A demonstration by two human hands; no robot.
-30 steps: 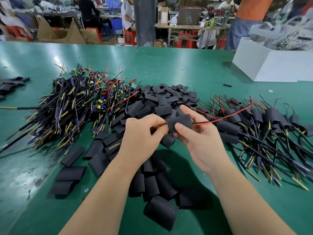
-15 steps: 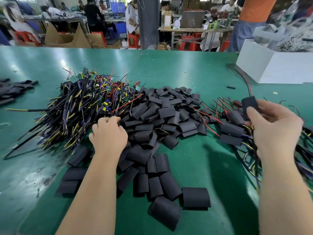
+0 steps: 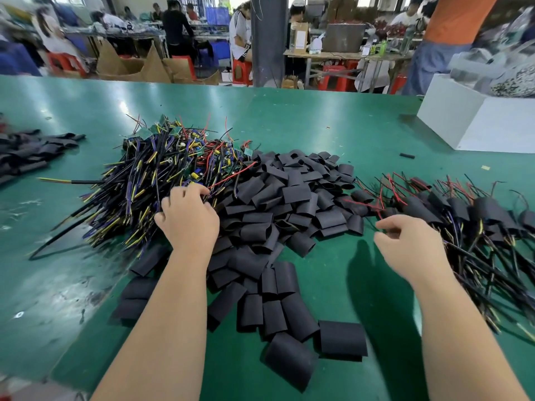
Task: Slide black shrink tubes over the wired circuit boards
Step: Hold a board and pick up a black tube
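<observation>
A tangle of wired circuit boards (image 3: 162,175) with black, yellow, purple and red leads lies left of centre on the green table (image 3: 318,120). A heap of flat black shrink tubes (image 3: 289,204) spreads from the middle toward me. Boards with tubes on them (image 3: 477,215) are piled at the right. My left hand (image 3: 188,218) reaches into the near edge of the bare boards. Its fingertips are buried among the wires beside a red lead, so its grip is hidden. My right hand (image 3: 411,244) hovers beside the sleeved pile, fingers loosely curled, holding nothing.
A white box (image 3: 477,125) stands at the back right, with a small black offcut (image 3: 406,155) near it. More black tubing (image 3: 29,151) lies at the far left edge. People work at benches beyond the table.
My right hand has let go of the sleeved board it carried to the right pile and drawn back empty. My left hand has shifted from the tube heap forward into the wired boards.
</observation>
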